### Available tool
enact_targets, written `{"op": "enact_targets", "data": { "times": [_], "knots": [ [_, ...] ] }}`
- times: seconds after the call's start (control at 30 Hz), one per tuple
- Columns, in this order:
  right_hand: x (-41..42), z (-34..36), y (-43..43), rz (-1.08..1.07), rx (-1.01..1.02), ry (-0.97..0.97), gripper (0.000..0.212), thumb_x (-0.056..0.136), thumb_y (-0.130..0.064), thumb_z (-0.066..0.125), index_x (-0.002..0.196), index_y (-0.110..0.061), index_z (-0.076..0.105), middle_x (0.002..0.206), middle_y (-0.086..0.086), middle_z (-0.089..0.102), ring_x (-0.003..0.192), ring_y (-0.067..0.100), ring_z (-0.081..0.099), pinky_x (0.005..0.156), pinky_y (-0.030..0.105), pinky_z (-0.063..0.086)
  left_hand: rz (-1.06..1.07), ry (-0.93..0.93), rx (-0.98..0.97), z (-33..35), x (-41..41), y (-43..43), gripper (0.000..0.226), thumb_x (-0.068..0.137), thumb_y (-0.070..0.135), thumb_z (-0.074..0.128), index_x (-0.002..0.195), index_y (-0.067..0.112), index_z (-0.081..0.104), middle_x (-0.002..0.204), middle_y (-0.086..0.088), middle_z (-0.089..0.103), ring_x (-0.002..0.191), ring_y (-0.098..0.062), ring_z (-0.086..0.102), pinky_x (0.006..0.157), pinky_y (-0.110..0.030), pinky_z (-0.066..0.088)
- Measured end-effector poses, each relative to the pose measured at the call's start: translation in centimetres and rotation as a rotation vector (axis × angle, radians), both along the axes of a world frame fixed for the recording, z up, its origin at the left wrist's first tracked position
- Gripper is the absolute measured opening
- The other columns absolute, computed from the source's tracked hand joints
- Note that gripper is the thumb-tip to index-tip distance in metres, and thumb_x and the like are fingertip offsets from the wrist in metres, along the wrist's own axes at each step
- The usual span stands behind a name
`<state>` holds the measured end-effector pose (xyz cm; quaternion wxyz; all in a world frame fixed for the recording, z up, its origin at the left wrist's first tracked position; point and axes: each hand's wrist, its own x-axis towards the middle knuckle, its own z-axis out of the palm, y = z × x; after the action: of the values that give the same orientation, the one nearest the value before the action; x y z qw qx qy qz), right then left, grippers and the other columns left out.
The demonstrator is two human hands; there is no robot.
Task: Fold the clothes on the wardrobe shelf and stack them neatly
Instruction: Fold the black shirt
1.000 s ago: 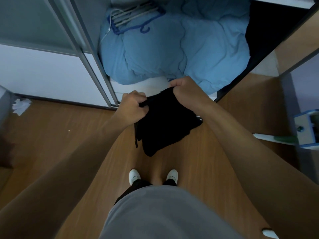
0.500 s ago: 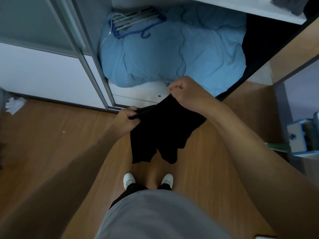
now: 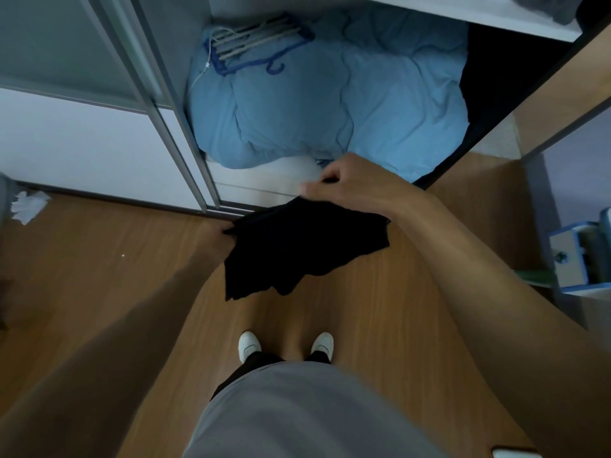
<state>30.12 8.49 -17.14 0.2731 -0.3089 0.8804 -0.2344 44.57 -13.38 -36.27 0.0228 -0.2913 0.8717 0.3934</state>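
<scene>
A black garment [image 3: 297,246] hangs in the air in front of me, above the wooden floor, spread between both hands. My left hand [image 3: 220,234] grips its left top corner; most of that hand is blurred and partly hidden behind the cloth. My right hand [image 3: 350,183] pinches the garment's upper right edge with curled fingers, close to the wardrobe's bottom ledge. The garment's lower hem dangles loose in two uneven flaps. A white wardrobe shelf [image 3: 463,11] runs along the top right, with a grey folded item [image 3: 562,8] at its edge.
A light blue duvet [image 3: 330,100] fills the wardrobe's lower compartment, with blue hangers [image 3: 254,47] on top. A sliding door frame [image 3: 172,127] stands left of it. Crumpled white paper [image 3: 28,204] lies on the floor at far left. A blue-white box [image 3: 582,256] sits at right.
My hands have drawn apart, the left dropping lower and leftward, so the bunched black garment now stretches wider between them. The view has tilted up, showing more of the shelf.
</scene>
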Motion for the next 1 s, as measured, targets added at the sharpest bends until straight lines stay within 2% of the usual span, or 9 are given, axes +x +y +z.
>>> {"op": "enact_targets", "data": {
  "times": [0.07,0.27,0.37,0.43,0.5,0.67,0.8,0.93,1.0],
  "knots": [
    [0.0,-0.9,0.2,0.035,0.251,-0.041,0.056,0.062,-0.078,0.068,0.076,-0.023,0.067,0.072,-0.012,0.067,0.072,0.007,0.064,0.067,0.029,0.05,0.145,0.043,0.041,0.4,0.0,-1.2,0.021,0.092,-0.008,0.054,0.101,-0.004,0.072,0.095,-0.023,0.07,0.083,-0.032,0.063,0.062,-0.019,0.044],
    [-0.4,-1.8,-0.1,0.171,0.303,-0.034,0.031,0.09,-0.043,0.068,0.079,-0.013,0.069,0.074,-0.001,0.062,0.076,0.015,0.061,0.066,0.029,0.043,0.305,0.129,0.096,3.2,-0.8,-2.5,0.03,0.083,0.001,0.045,0.086,0.01,0.073,0.089,-0.01,0.072,0.088,-0.027,0.067,0.082,-0.036,0.056],
    [-0.8,-1.4,0.3,0.14,0.294,-0.072,0.037,0.088,-0.047,0.07,0.089,-0.01,0.071,0.077,-0.004,0.062,0.079,0.014,0.062,0.067,0.027,0.044,0.262,0.143,0.061,4.4,-0.8,-2.6,0.031,0.083,0.011,0.039,0.067,0.02,0.064,0.065,0.0,0.061,0.07,-0.023,0.061,0.07,-0.034,0.051],
    [-1.0,-1.3,0.5,0.087,0.306,-0.083,0.043,0.082,-0.06,0.07,0.092,-0.019,0.063,0.084,-0.008,0.059,0.086,0.013,0.062,0.076,0.026,0.049,0.241,0.169,0.042,5.2,-0.9,-2.4,0.033,0.081,0.013,0.036,0.055,0.022,0.054,0.053,0.005,0.049,0.057,-0.019,0.051,0.059,-0.03,0.042],
    [-1.1,-1.3,0.5,0.091,0.316,-0.058,0.041,0.081,-0.062,0.069,0.089,-0.024,0.059,0.084,-0.01,0.058,0.083,0.011,0.06,0.071,0.025,0.047,0.22,0.217,0.028,6.0,-1.2,-2.1,0.035,0.08,0.011,0.036,0.048,0.023,0.044,0.048,0.007,0.038,0.051,-0.015,0.04,0.053,-0.028,0.033],
    [-1.0,-1.8,0.5,0.123,0.161,-0.139,0.015,0.095,-0.023,0.064,0.091,-0.013,0.074,0.075,-0.004,0.063,0.072,0.01,0.057,0.064,0.026,0.042,0.168,0.311,0.032,7.1,-2.2,-1.6,0.026,0.081,0.006,0.037,0.056,0.008,0.035,0.055,-0.005,0.033,0.051,-0.011,0.035,0.051,-0.028,0.029],
    [-0.2,-1.7,0.5,0.056,0.061,-0.279,0.029,0.09,-0.002,0.059,0.091,-0.026,0.076,0.084,-0.009,0.072,0.078,0.006,0.063,0.068,0.012,0.046,0.108,0.359,0.004,7.3,-2.4,-1.7,0.022,0.082,0.004,0.038,0.061,-0.003,0.039,0.059,-0.016,0.036,0.057,-0.016,0.038,0.054,-0.031,0.03],
    [0.6,-1.9,-0.2,-0.021,0.073,-0.431,0.034,0.068,-0.007,0.058,0.097,-0.004,0.074,0.098,0.025,0.072,0.084,0.035,0.065,0.073,0.041,0.049,0.01,0.412,-0.097,7.9,-2.9,-1.0,0.021,0.079,0.006,0.041,0.06,-0.003,0.04,0.061,-0.024,0.042,0.058,-0.024,0.041,0.056,-0.035,0.033],
    [1.0,-2.0,-0.7,-0.054,0.071,-0.466,0.038,0.053,-0.011,0.054,0.084,0.007,0.065,0.08,0.023,0.061,0.074,0.034,0.052,0.066,0.041,0.036,-0.042,0.432,-0.166,8.3,-3.4,-0.3,0.02,0.078,0.006,0.042,0.059,-0.001,0.042,0.06,-0.016,0.044,0.06,-0.03,0.045,0.058,-0.041,0.038]
  ]
}}
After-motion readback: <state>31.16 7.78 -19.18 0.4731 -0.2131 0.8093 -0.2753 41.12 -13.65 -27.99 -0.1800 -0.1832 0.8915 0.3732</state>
